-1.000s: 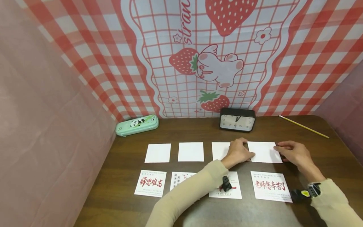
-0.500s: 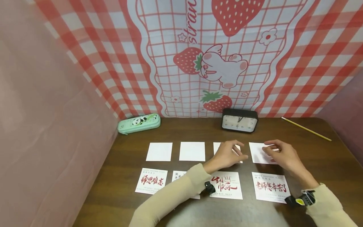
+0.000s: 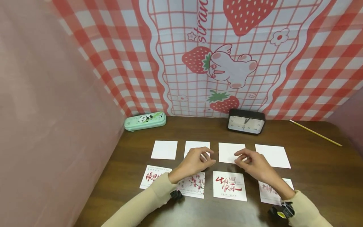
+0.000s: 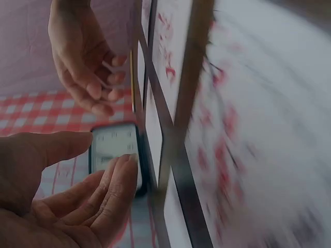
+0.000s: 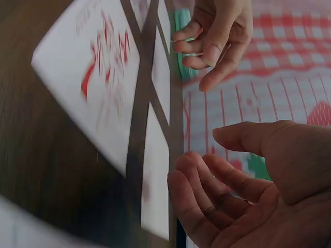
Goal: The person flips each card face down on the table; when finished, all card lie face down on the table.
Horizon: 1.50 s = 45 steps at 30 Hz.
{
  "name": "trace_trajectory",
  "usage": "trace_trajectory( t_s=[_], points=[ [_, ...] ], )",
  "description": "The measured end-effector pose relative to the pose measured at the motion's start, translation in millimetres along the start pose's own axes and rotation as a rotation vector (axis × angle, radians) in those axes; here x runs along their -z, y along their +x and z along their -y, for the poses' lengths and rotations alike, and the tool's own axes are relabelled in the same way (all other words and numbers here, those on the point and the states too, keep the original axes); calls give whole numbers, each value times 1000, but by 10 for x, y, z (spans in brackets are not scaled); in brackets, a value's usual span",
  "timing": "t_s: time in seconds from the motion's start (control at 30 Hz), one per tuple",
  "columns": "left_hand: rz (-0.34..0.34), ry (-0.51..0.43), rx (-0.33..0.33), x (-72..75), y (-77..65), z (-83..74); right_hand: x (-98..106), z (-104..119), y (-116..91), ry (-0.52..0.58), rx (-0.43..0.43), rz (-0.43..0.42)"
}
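My left hand (image 3: 193,161) hovers over the second blank white card (image 3: 193,145) from the left in the back row, partly covering it. Its fingers are loosely bent, with thumb and fingertips apart and nothing between them. The right hand (image 3: 257,165) hangs in the same relaxed way near the right edge of the third blank card (image 3: 229,150). Below the hands lies a front row of printed cards: a red-lettered card (image 3: 229,186) with a cake drawing, a blossom-patterned card (image 3: 197,186), and two more red-lettered ones, partly hidden by the forearms.
Other blank cards lie at the left (image 3: 164,150) and right (image 3: 273,156) ends of the back row. Along the cloth backdrop stand a green panda pencil case (image 3: 145,121) and a black clock (image 3: 246,122). A yellow pencil (image 3: 316,133) lies at the back right of the brown table (image 3: 119,189).
Both hands have let go of the rightmost blank card and moved left, the left hand farther. That card now lies fully uncovered. The head view has shifted slightly.
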<state>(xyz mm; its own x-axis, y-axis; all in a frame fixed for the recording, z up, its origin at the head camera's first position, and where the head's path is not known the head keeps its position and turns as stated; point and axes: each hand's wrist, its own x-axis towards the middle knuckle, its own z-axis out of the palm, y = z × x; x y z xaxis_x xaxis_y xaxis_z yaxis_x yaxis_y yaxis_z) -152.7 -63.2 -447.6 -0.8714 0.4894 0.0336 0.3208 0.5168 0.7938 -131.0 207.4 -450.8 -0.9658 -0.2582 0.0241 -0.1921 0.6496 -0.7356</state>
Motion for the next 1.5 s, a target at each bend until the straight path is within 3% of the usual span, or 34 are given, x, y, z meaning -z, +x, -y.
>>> trace_trajectory(
  t_s=[0.33,0.57,0.8,1.0,1.1,1.23,1.5],
  points=[
    [-131,36,66,487,-551,309,-496,348,152,82,129,139],
    [-243,62,142,689,-831,500,-823,628,203,176,153,257],
    [-400,197,285,796,-1094,649,-1231,866,199,265,187,260],
    [-442,253,419,878,-1308,713,-1471,1057,217,437,165,340],
    [-442,264,450,911,-1396,743,-1529,1116,214,562,123,418],
    [-434,265,483,949,-1494,778,-1594,1170,216,733,-12,508],
    [-453,202,522,989,-1599,817,-1657,1281,205,910,-262,508]
  ],
)
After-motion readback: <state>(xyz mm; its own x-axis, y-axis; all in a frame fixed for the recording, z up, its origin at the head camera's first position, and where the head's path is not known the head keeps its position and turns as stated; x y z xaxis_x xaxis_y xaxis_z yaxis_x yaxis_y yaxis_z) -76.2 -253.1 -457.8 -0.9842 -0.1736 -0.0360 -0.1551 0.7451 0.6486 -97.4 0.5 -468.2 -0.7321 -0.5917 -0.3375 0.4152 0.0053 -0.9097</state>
